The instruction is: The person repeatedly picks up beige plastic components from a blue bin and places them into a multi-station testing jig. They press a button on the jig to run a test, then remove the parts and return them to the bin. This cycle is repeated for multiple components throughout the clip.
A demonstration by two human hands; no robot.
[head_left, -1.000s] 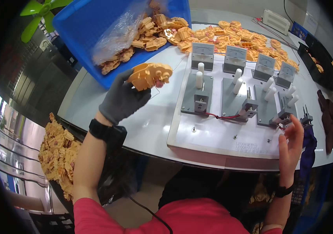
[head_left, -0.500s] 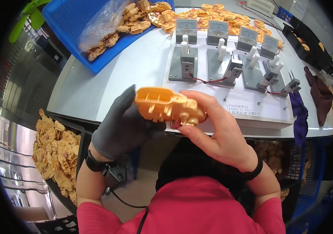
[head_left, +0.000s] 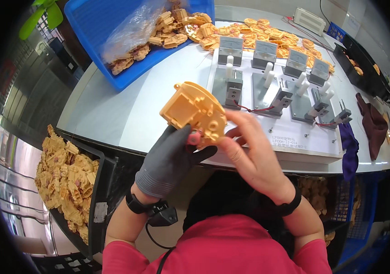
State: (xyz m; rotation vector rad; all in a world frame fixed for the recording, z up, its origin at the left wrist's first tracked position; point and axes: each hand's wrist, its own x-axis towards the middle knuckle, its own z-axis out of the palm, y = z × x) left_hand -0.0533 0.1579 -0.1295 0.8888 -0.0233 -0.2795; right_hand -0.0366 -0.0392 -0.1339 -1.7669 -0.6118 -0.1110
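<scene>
A yellow-orange moulded plastic housing [head_left: 185,108] is held above the table's near edge, its square pocket and round posts facing me. A small reddish-pink round part [head_left: 194,137] sits at its lower side. My left hand [head_left: 167,157], in a dark grey glove, grips the housing from below. The bare thumb and fingers of my right hand [head_left: 259,157] pinch its right edge. To the right of the housing stands a row of grey test fixtures [head_left: 234,93] with white posts, wires and meters [head_left: 230,49].
A blue bin [head_left: 126,82] with plastic film and housings stands at the back left. Many similar housings [head_left: 254,34] cover the table's far side. A dark crate of housings [head_left: 69,182] is at lower left. Dark cloths [head_left: 372,123] hang at the right edge.
The housing has been turned so its pocketed face shows, and the reddish-pink part has come into view. My left hand has moved right and under it; my right hand still pinches its right side.
</scene>
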